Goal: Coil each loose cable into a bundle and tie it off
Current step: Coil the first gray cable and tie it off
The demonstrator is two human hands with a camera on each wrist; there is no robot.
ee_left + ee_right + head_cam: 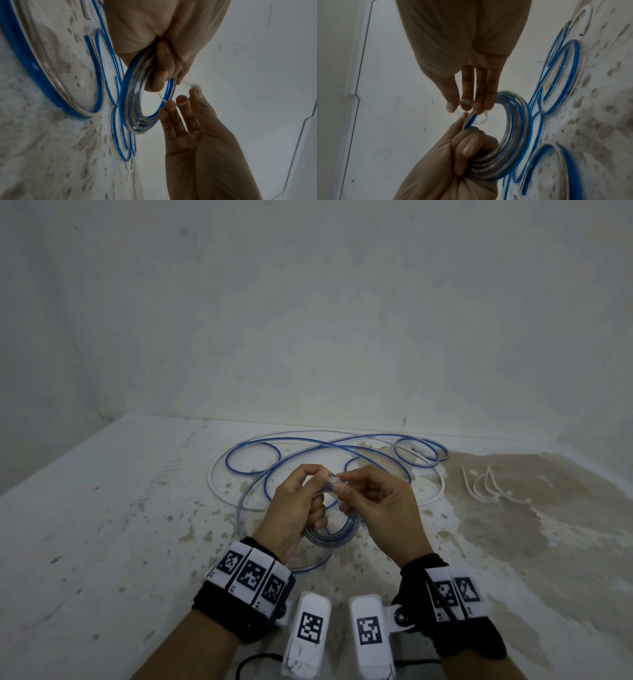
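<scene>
A clear cable with a blue stripe is partly wound into a small coil (pixel 334 534), held upright just above the table (pixel 102 525). My left hand (pixel 320 474) grips the coil with its lower fingers curled round the turns (pixel 488 159). Its thumb and forefinger meet my right hand at the coil's top. My right hand (pixel 342 482) pinches a translucent white zip tie (pixel 481 119) that loops round the turns (pixel 162 97). The rest of the cable (pixel 308 446) sprawls in loose loops behind the hands.
A white cable (pixel 214 474) lies in a wide loop under the blue one. Several spare white zip ties (pixel 486 484) lie at the right on a brown stained patch. The wall (pixel 308 320) rises right behind the table.
</scene>
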